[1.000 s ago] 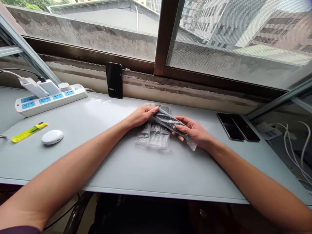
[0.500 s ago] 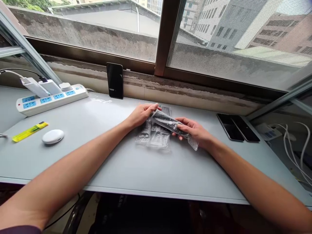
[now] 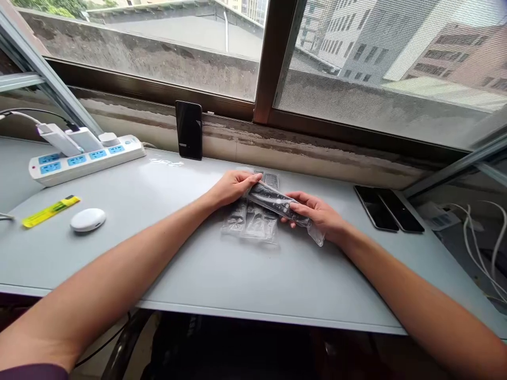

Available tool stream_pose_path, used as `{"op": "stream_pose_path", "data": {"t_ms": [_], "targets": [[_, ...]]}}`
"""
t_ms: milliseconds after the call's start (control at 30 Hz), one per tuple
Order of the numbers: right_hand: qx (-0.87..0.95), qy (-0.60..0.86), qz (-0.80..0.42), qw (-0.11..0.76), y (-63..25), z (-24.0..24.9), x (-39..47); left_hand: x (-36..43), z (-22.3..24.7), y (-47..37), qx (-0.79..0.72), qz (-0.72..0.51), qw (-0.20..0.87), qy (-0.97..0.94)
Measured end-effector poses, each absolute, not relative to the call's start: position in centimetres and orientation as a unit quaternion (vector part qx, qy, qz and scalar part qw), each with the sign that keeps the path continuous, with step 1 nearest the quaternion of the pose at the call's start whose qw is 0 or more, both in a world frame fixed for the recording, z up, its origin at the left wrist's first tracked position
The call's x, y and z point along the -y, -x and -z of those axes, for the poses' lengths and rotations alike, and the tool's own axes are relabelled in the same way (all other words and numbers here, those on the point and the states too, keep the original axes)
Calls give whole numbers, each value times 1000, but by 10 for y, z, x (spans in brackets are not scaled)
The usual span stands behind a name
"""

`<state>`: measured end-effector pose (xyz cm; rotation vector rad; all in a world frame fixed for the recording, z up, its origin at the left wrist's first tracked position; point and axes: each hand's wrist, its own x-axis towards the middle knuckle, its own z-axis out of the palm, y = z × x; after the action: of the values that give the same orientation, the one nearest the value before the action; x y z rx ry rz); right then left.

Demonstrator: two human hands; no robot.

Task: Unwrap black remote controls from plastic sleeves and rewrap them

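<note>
In the right hand (image 3: 317, 212), the near end of a bagged remote (image 3: 271, 198) is grasped; its far end is pinched by the left hand (image 3: 234, 187). It is held slantwise over other bags (image 3: 259, 227) on the desk (image 3: 237, 279).

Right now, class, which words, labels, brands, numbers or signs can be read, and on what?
None can be read for certain.
Plastic-wrapped remote: any button print is too small.
Yellow packet: dark markings, too blurred.
Standing phone: small pale strip, too small.
Dark item below the desk: faint pale marks, too blurred.
</note>
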<state>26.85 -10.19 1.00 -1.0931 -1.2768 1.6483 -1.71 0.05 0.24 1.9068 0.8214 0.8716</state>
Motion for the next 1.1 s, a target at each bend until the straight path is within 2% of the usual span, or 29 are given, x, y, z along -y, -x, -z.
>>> {"op": "stream_pose_path", "data": {"t_ms": [133,367,633,800,1100], "targets": [[500,426,-645,391,-269,-8,101,0,-4,19,-351,-354,463,-733],[500,412,-653,391,-269,-9,101,-4,-2,18,-327,-359,423,-765],[499,409,-656,392,-270,-6,100,-5,-3,21,-336,-382,502,-699],[502,411,-655,388,-269,-7,101,-5,-3,23,-370,-415,492,-670],[537,422,-629,371,-270,-7,103,-3,-2,19,-352,-351,480,-723]]}}
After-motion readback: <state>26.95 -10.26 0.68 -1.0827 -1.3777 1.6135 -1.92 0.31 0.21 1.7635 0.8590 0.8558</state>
